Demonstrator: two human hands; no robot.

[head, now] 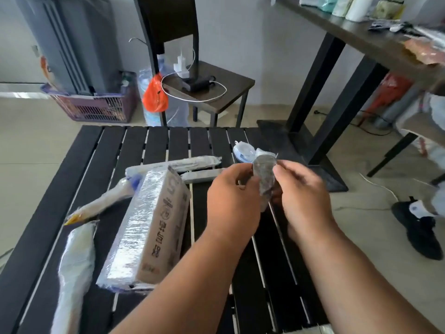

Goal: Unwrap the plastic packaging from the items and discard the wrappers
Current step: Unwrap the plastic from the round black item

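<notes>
Plastic-wrapped dark item [265,179], small and roughly oval, sits upright between both hands above the right half of the black slatted table [277,273], its film crinkled and grey. In the head view, the left hand [232,201] pinches its left side with curled fingers, and the right hand [301,191] pinches its right side, thumb and fingertips closed on the wrap near the top. Just behind the hands, near the table's far edge, lies a pale blue wrapped item [243,150]. Left of the hands a wrapped cardboard box [149,227] lies at a slant across the table's middle, film shining on its long face. Beyond it two long wrapped sticks [190,162] lie near the far edge, one touching the box's far corner. A wrapped long tool with a yellow tip [96,206] lies toward the left edge, and another wrapped bundle [74,268] lies at the near left corner. Past the table stands a dark chair [207,88] carrying chargers and a white cable, with an orange plastic bag [155,96] hanging beside it and a purple basket [96,104] on the floor.
</notes>
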